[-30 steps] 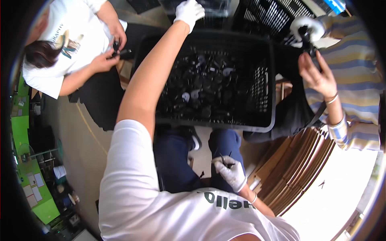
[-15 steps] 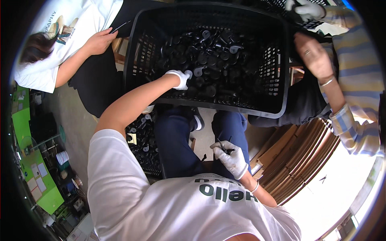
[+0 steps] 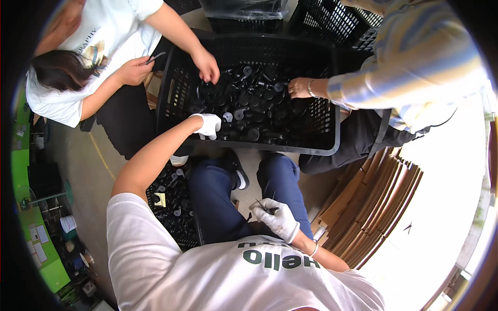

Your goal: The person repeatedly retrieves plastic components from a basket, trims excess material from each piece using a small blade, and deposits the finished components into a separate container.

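Note:
A large black plastic basket [image 3: 249,145] full of small black plastic parts with round discs [image 3: 254,98] stands in front of me. My left hand [image 3: 208,126], in a white glove, reaches over its near side into the parts. Its fingers are bent and point down; what they hold, if anything, is hidden. Over my right thigh, my gloved right hand [image 3: 280,220] is closed around a small dark tool with thin pointed ends [image 3: 262,206]. Most of that tool is covered by the fingers. A few lighter grey discs [image 3: 239,113] lie near my left hand.
A co-worker's bare hand [image 3: 207,68] and another person's hand [image 3: 299,88] are in the basket. The left person also holds a thin dark tool [image 3: 155,57]. A second crate of parts [image 3: 174,220] stands beside my left leg. Stacked cardboard [image 3: 371,197] lies at right.
My left hand has shifted left toward the basket's near side. Both co-workers' hands have come into the basket. My right hand keeps its tool. The whole view has shifted.

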Demonstrator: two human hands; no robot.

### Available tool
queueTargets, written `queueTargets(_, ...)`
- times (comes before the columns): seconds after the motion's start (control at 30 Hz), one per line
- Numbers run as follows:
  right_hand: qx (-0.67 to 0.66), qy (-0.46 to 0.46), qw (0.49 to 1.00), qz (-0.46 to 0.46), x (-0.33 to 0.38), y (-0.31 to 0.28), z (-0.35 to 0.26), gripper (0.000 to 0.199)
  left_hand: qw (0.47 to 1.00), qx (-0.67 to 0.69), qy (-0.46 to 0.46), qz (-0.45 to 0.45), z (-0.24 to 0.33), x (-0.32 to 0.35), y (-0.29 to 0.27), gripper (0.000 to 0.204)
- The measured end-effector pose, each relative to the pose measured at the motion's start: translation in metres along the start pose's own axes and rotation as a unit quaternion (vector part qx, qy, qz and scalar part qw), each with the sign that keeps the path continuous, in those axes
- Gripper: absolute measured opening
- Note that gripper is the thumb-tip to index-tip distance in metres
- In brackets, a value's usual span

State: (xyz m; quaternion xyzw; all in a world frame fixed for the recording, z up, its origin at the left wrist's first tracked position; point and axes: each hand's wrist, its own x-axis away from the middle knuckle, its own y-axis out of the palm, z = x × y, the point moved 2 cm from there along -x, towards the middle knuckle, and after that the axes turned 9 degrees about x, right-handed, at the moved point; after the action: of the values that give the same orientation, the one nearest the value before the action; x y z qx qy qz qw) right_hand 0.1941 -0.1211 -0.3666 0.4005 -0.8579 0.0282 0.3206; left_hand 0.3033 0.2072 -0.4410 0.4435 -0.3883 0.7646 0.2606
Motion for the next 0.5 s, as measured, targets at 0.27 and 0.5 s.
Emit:
queueTargets(0.27, 0.01, -0.071, 0.997, 0.016, 0.034, 0.004, -0.006, 0.017, 0.814, 0.41, 0.372, 0.176, 0.04, 0.079, 0.011, 0.032)
queueTargets(0.5, -0.012, -0.189, 0.973, 0.131, 0.052, -0.002, -0.078, 0.02, 0.62, 0.445, 0.563, 0.317, 0.129, 0.212, 0.087, 0.063)
